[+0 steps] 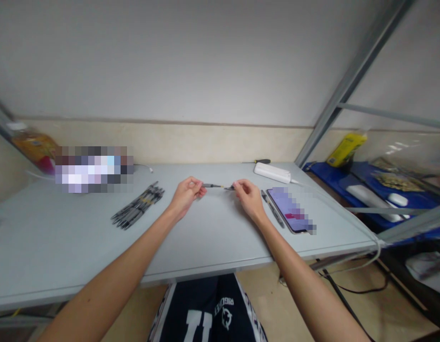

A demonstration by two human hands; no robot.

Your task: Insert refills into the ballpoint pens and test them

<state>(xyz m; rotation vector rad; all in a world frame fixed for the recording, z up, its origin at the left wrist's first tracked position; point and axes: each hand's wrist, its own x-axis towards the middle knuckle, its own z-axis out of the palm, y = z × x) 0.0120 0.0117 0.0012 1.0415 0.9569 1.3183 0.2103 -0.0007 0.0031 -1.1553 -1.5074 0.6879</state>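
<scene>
My left hand (189,194), fingers pinched together, holds one end of a thin grey pen (210,185) above the middle of the table. The pen lies nearly level and narrows towards a small yellowish spot near its right end. My right hand (249,195) is also closed, pinching a short dark pen part (229,188) just right of that end. Whether the two pieces touch is too small to tell. Left of my hands lies a bundle of grey pens (138,206). Beside my right wrist rests a single pen (273,209).
A phone (287,209) lies on the grey table (213,242) at right. Behind it are a white power strip (272,172) with a cable and a screwdriver (263,161). A bottle (34,145) stands at far left, near a blurred-out object. A metal post rises at right.
</scene>
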